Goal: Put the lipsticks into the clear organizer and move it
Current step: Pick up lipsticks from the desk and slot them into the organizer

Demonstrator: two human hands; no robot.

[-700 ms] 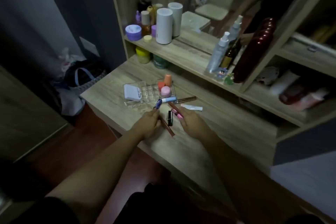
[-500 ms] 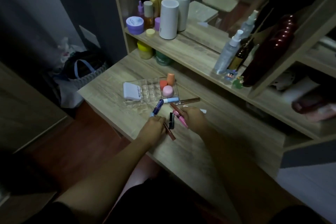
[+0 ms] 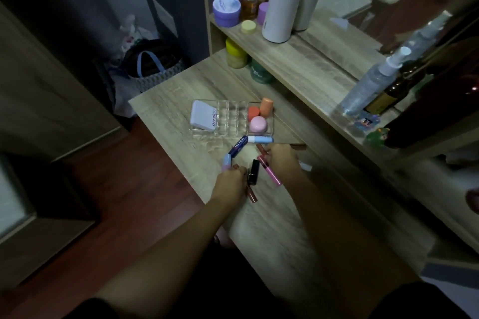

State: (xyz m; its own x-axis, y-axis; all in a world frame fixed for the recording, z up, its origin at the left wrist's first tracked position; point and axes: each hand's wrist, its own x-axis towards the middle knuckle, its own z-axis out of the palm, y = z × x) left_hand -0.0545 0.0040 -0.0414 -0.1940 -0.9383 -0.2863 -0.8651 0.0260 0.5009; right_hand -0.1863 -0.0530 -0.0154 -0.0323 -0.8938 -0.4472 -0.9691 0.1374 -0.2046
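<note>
The clear organizer [image 3: 230, 124] stands on the wooden desk [image 3: 272, 228], holding a white compact [image 3: 203, 118] at its left and orange and pink pots [image 3: 258, 123] at its right. Loose in front of it lie a dark blue Nivea stick [image 3: 238, 146], a light blue stick [image 3: 260, 139], a pale blue-pink tube [image 3: 226, 162], a black lipstick [image 3: 254, 172] and a brown tube [image 3: 252, 196]. My left hand [image 3: 229, 184] is curled over the brown tube, fingertips against the black lipstick. My right hand [image 3: 282, 160] pinches the top of a pink lip tube [image 3: 269, 172].
A raised shelf [image 3: 311, 65] behind the organizer carries jars, a white cylinder [image 3: 281, 8], spray bottles [image 3: 370, 83] and small figurines. Beneath it stand a yellow jar [image 3: 236, 54] and a green one. A basket bag [image 3: 153, 67] sits on the floor past the desk's left edge.
My view has shifted closer and to the left. My left hand has slid right, up against the black lipstick. My right hand has stayed on the pink tube.
</note>
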